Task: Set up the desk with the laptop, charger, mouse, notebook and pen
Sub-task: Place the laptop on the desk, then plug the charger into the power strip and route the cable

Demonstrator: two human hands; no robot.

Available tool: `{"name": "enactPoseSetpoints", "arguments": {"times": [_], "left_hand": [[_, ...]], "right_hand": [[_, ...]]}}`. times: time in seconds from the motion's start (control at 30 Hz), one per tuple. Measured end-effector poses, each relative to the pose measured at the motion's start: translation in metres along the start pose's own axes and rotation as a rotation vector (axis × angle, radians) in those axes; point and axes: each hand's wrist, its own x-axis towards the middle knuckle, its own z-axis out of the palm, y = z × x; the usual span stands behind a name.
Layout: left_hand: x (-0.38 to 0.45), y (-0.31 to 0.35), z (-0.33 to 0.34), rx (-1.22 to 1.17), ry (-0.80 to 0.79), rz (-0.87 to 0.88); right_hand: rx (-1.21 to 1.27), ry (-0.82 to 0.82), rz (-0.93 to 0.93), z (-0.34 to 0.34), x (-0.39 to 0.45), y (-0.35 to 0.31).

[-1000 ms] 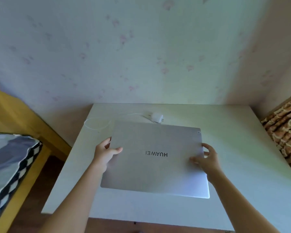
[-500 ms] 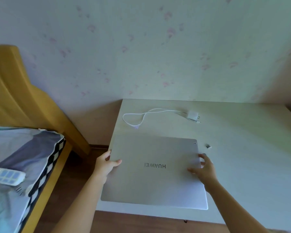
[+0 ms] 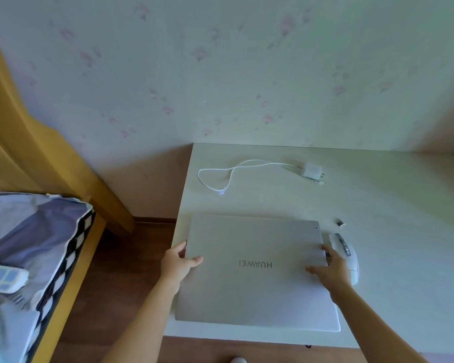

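**Q:** So where's everything sitting right now?

**A:** The laptop (image 3: 254, 273) is lid-shut and flat on the white table (image 3: 393, 258), near the front left corner, logo upside down to me. I've got it by both side edges: left hand (image 3: 180, 263) clamped on the left edge with the thumb on top, right hand (image 3: 330, 268) clamped on the right edge, fingers spread over the lid.

**Q:** And the rest of the gear?

**A:** The white mouse (image 3: 347, 258) is just beside the laptop's right edge, partly hidden behind my right hand. A tiny dongle (image 3: 340, 222) lies a bit beyond it. The charger (image 3: 312, 171) is further back toward the wall, its cable (image 3: 228, 176) looping off to the left. The bed (image 3: 24, 258) is well off to my left, with a remote (image 3: 3, 279) on it.
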Motion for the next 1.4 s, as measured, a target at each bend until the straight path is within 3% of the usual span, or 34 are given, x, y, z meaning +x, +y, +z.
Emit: {"name": "enactPoseSetpoints", "arguments": {"times": [0.3, 0.5, 0.63, 0.73, 1.07, 1.2, 1.4], "left_hand": [[-0.001, -0.004, 0.007, 0.058, 0.062, 0.071], [0.012, 0.001, 0.013, 0.307, 0.177, 0.17], [0.019, 0.019, 0.035, 0.467, 0.197, 0.13], [0.025, 0.038, 0.054, 0.623, 0.233, 0.24], [0.057, 0.114, 0.144, 0.793, -0.12, 0.601], [0.076, 0.123, 0.167, 0.939, -0.313, 0.623], [0.102, 0.126, 0.169, 1.046, -0.364, 0.597]], "right_hand": [[-0.181, 0.067, 0.009, -0.001, 0.006, -0.006], [-0.261, 0.051, 0.002, 0.002, 0.011, -0.014], [-0.277, 0.047, -0.031, 0.007, 0.014, -0.022], [-0.265, 0.042, -0.087, 0.005, 0.026, -0.031], [-0.246, 0.017, -0.286, -0.026, 0.111, -0.103], [-0.367, 0.014, -0.383, -0.027, 0.163, -0.126], [-0.711, -0.067, -0.445, -0.017, 0.222, -0.154]]}}
